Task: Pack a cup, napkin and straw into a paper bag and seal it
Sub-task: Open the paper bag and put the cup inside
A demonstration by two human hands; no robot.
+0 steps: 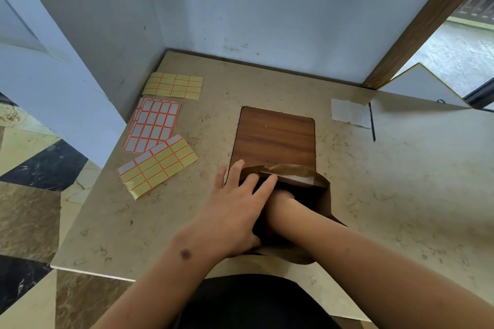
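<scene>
A brown paper bag (319,187) stands open on the marble table, over the near edge of a wooden board (275,136). My left hand (235,211) presses against the bag's left side, with its fingers spread over the rim. My right wrist (284,204) goes down into the bag's mouth, and the hand itself is hidden inside. Something white (300,179) shows inside the bag by its far wall; I cannot tell what it is. A white napkin (348,112) lies flat at the back right, with a black straw (372,121) beside it.
Three groups of sticker sheets lie to the left: yellow (173,85), white with red lines (152,125), and mixed yellow and white (157,165). Walls close the table at the back and left. The table's left edge (80,222) drops to the floor.
</scene>
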